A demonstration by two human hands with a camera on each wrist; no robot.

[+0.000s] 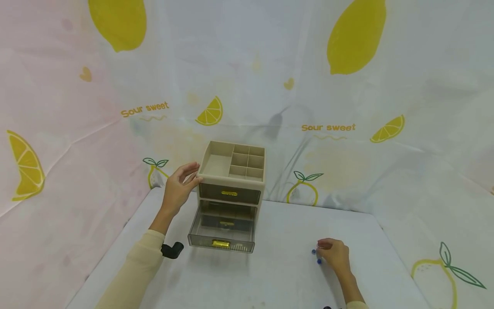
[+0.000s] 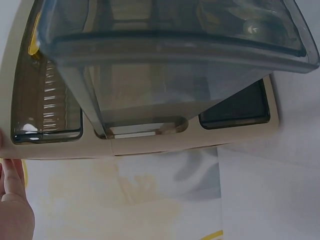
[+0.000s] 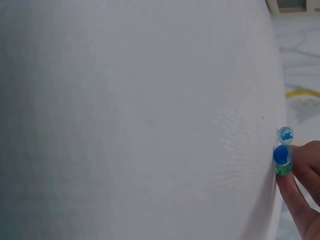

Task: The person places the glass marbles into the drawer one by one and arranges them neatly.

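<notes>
A beige desktop drawer organizer (image 1: 231,178) stands on the table with its lower smoky clear drawer (image 1: 221,241) pulled out. My left hand (image 1: 179,189) rests on its upper left corner, thumb at the front rim and straight fingers along the side. In the left wrist view, the fingers (image 2: 14,182) touch the organizer's edge. At the right, my right hand (image 1: 335,255) is down at the tabletop, its thumb and finger pinching a green marble (image 3: 284,170). Close beside it lie a dark blue marble (image 3: 282,154) and a light blue marble (image 3: 285,135).
Divided compartments (image 1: 248,162) top the organizer, above a closed upper drawer (image 1: 229,193) with a gold handle. A white table (image 1: 285,257) extends beneath everything, with a lemon-print cloth (image 1: 247,86) behind it. Something dark (image 1: 327,307) shows at the bottom edge near my right forearm.
</notes>
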